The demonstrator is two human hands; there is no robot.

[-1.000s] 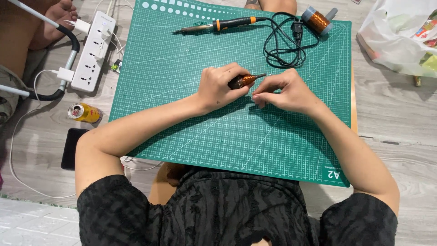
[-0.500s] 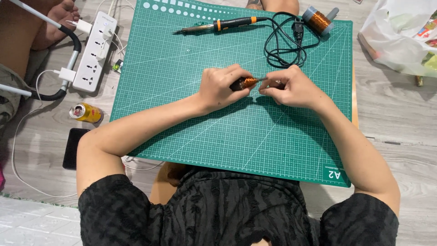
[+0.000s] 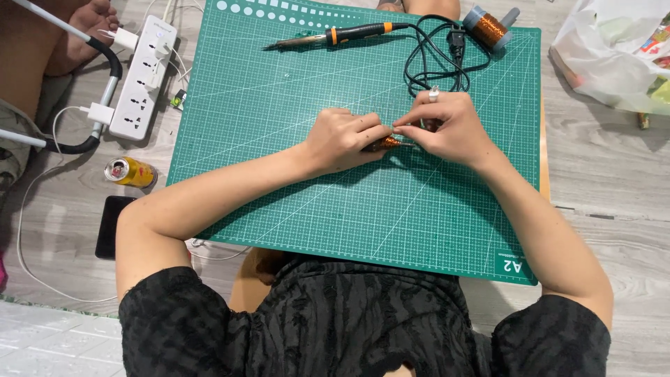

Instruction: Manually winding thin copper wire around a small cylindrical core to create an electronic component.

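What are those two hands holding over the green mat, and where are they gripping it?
A small copper-coloured piece, pinched between the fingertips of the left hand and the right hand. Fingers hide most of it, so the exact part gripped cannot be told.

A grey wood-look floor (image 3: 607, 188) carries everything. A green cutting mat (image 3: 293, 105) lies flat on it. On the mat's far edge rest a soldering iron (image 3: 342, 34), its coiled black cord (image 3: 436, 59) and a spool of copper wire (image 3: 488, 26). Left of the mat, on the floor, lie a white power strip (image 3: 143, 77), a yellow can (image 3: 130, 172) on its side and a dark phone (image 3: 112, 227). A plastic bag (image 3: 614, 56) sits at far right.
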